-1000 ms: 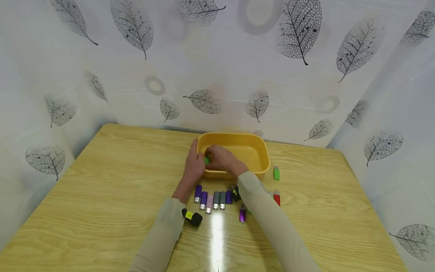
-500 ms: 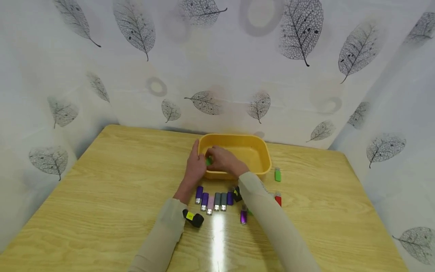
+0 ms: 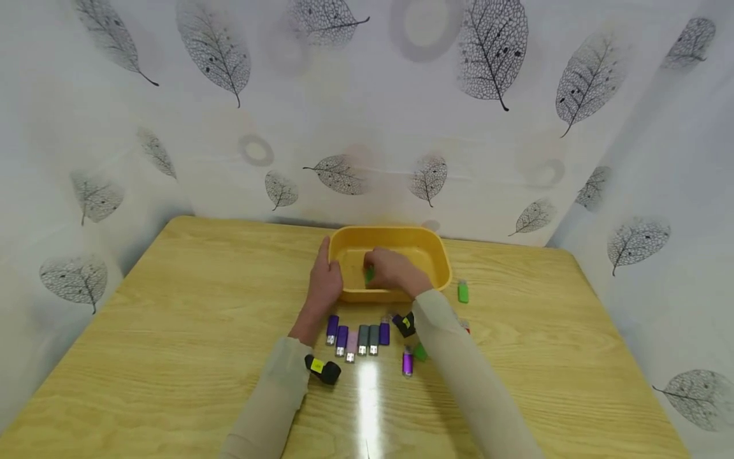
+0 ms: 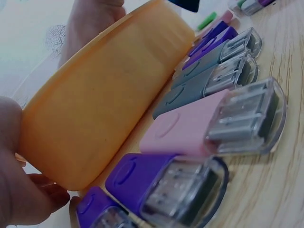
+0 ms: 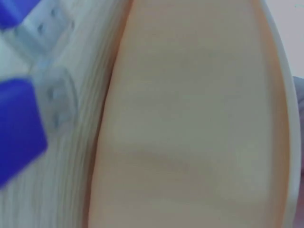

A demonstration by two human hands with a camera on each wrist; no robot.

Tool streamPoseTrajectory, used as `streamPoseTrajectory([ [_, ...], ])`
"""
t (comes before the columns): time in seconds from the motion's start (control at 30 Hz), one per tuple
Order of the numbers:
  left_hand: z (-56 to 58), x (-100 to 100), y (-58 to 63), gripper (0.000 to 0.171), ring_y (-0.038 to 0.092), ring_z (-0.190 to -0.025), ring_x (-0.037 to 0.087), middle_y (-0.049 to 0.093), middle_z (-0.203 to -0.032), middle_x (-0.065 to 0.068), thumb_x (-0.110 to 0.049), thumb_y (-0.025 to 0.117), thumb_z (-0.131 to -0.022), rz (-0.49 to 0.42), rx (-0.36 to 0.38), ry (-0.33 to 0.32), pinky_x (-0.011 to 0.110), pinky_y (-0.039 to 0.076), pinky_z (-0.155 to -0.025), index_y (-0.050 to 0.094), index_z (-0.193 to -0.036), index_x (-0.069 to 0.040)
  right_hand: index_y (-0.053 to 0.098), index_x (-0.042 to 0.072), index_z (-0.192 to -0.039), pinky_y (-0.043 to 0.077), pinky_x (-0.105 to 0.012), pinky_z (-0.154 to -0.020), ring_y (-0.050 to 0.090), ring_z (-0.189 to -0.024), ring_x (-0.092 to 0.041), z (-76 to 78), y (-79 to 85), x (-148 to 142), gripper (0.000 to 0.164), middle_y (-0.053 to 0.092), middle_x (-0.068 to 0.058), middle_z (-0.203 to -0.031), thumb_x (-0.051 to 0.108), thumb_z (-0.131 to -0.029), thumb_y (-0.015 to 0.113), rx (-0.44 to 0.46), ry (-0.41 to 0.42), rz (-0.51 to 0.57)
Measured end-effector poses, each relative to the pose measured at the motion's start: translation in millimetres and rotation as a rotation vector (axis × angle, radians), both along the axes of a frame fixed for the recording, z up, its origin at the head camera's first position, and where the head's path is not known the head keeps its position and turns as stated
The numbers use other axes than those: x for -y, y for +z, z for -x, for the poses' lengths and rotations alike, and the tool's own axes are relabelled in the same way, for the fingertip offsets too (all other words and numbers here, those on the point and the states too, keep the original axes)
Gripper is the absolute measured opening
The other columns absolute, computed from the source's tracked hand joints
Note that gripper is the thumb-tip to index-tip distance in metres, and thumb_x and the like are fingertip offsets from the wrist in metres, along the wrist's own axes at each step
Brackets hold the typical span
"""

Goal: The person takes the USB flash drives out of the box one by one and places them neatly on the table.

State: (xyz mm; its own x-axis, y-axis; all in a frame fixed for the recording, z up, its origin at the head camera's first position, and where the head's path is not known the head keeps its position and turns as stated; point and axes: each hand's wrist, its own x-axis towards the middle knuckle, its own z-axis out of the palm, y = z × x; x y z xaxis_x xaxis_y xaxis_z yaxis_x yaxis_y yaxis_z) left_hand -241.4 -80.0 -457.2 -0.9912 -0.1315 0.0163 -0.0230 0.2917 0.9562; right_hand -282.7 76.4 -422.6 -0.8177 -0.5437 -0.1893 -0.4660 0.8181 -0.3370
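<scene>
My left hand [image 3: 325, 277] holds the left end of a yellow plastic tray [image 3: 390, 229]. In the left wrist view, curled fingers [image 4: 50, 192] show at the corner of its wall. Over the near rim reaches my right hand [image 3: 395, 271], pinching a green USB stick [image 3: 369, 275] inside the tray; most of that stick is hidden by the fingers. In front of the tray, USB sticks lie in a row: purple [image 3: 332, 327], pink [image 3: 352, 341], grey [image 3: 364, 338] and others. Only the tray's outer wall [image 5: 190, 114] and blurred sticks stand out in the right wrist view.
A green USB stick [image 3: 463, 292] lies right of the tray. A shiny purple stick [image 3: 408, 362] and a green one [image 3: 421, 352] lie near the right forearm, which partly covers a red item [image 3: 466, 327]. Black wrist devices [image 3: 323, 369] sit at both wrists. A leaf-patterned curtain [image 3: 367, 127] hangs behind.
My right hand has moved rightward inside the tray with the green USB stick, away from the left hand. The left hand stays at the tray's left end.
</scene>
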Motion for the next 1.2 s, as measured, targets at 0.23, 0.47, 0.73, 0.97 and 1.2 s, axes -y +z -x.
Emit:
streamPoseTrajectory([
  [0.23,0.7,3.3,-3.7,0.053,0.016,-0.134,0.024,0.018,-0.153,0.014,-0.009,0.029,-0.096,0.018,0.026,-0.007,0.045,0.015,-0.111,0.012,-0.147,-0.011,0.064,0.008,-0.099,0.05,-0.036,-0.077,0.053,-0.08,-0.018,-2.6,-5.9,-24.2,0.034,0.064,-0.005,-0.095,0.019,-0.069,0.076,0.02,-0.086,0.069],
  [0.47,0.4,6.8,-8.3,0.053,0.017,-0.134,0.023,0.018,-0.153,0.013,-0.01,0.029,-0.096,0.022,0.026,0.006,0.044,0.015,-0.111,0.013,-0.147,-0.012,0.065,0.004,-0.105,0.051,-0.038,-0.076,0.053,-0.08,-0.021,-6.3,-9.5,-40.5,0.04,0.065,-0.01,-0.1,0.016,-0.069,0.076,0.008,-0.155,0.139],
  [0.73,-1.1,7.1,-5.2,0.053,0.018,-0.133,0.023,0.019,-0.152,0.015,-0.009,0.029,-0.096,0.013,0.01,0.0,0.044,0.016,-0.111,0.014,-0.147,-0.01,0.065,0.008,-0.107,0.05,-0.037,-0.074,0.052,-0.081,-0.02,-5.9,-11.2,-43.5,0.042,0.065,-0.008,-0.101,0.02,-0.068,0.076,0.015,-0.185,0.129],
  [0.97,-1.7,3.6,-2.7,0.052,0.019,-0.133,0.023,0.019,-0.152,0.014,-0.012,0.028,-0.096,-0.008,0.017,0.009,0.043,0.016,-0.111,0.014,-0.147,-0.012,0.067,0.007,-0.103,0.051,-0.04,-0.074,0.054,-0.083,-0.02,-7.1,-3.4,-56.1,0.038,0.067,-0.008,-0.101,0.014,-0.067,0.076,-0.026,-0.117,0.051],
  [1.2,-0.5,-1.3,-3.8,0.052,0.021,-0.132,0.023,0.021,-0.152,0.014,-0.01,0.029,-0.096,0.009,0.007,0.014,0.043,0.017,-0.111,0.017,-0.146,-0.01,0.067,0.005,-0.104,0.05,-0.038,-0.074,0.052,-0.08,-0.021,-11.5,-2.7,-71.0,0.039,0.067,-0.01,-0.102,0.014,-0.067,0.075,-0.016,-0.157,0.086],
])
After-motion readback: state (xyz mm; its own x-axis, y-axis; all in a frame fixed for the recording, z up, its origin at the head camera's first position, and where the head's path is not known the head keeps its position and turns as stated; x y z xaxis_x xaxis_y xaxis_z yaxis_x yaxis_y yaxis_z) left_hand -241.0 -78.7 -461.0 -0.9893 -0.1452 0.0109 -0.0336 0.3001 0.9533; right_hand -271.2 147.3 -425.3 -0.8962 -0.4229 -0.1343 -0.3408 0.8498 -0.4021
